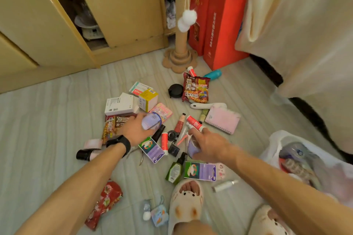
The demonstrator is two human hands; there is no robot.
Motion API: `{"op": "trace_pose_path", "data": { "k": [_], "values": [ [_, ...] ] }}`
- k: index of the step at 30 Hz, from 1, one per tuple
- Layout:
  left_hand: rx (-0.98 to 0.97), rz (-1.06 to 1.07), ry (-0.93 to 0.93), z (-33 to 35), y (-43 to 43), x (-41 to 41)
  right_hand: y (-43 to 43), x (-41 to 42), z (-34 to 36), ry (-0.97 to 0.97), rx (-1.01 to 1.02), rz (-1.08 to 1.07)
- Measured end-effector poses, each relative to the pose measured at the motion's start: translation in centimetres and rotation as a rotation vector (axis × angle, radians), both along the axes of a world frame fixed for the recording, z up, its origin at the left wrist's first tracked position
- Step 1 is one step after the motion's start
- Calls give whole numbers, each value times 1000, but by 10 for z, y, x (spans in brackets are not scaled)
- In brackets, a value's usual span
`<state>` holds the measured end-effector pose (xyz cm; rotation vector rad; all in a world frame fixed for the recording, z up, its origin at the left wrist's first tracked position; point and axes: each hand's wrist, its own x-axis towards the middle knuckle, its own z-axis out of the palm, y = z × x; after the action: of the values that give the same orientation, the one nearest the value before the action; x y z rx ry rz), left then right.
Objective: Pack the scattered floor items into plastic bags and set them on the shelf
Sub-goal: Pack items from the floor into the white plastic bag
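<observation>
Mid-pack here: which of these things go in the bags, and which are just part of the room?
For the job: lavender bottle in left hand, lavender jar in right hand, noodle packet, pink notebook, green bottle, plastic bag.
Not part of it: scratching post, red gift bags, slippers, cupboard.

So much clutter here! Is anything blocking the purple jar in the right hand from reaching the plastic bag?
Nothing visible does: the right hand holds the purple jar, and only bare floor separates it from the plastic bag.
</observation>
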<state>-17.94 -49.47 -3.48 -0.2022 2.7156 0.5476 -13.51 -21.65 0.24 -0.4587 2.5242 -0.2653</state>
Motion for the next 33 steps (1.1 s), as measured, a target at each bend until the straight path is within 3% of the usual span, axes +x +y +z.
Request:
{"op": "trace_pose_path", "data": {
  "k": [4, 9, 13, 17, 21, 25, 30, 33],
  "values": [
    [47, -313, 104, 55, 86, 12, 61, 6, 83, 116, 1, 1],
    [135, -634, 171, 110, 210, 27, 169, 70, 148, 249, -265, -402],
    [206, -835, 205, 127, 302, 41, 247, 138, 129, 420, -459, -857],
    [85, -1104, 191, 123, 376, 55, 294, 185, 85, 463, -454, -1160],
    [-130, -1338, 154, 95, 427, 61, 321, 196, 39, 276, -239, -1117],
    [-387, -1373, 182, 51, 458, 61, 328, 181, 5, 161, -53, -955],
    [-669, -1349, 240, 7, 488, 46, 333, 158, -25, 163, -12, -928],
    [-640, -1325, 249, -7, 490, 35, 335, 154, -33, 164, -45, -949]
  ]
}}
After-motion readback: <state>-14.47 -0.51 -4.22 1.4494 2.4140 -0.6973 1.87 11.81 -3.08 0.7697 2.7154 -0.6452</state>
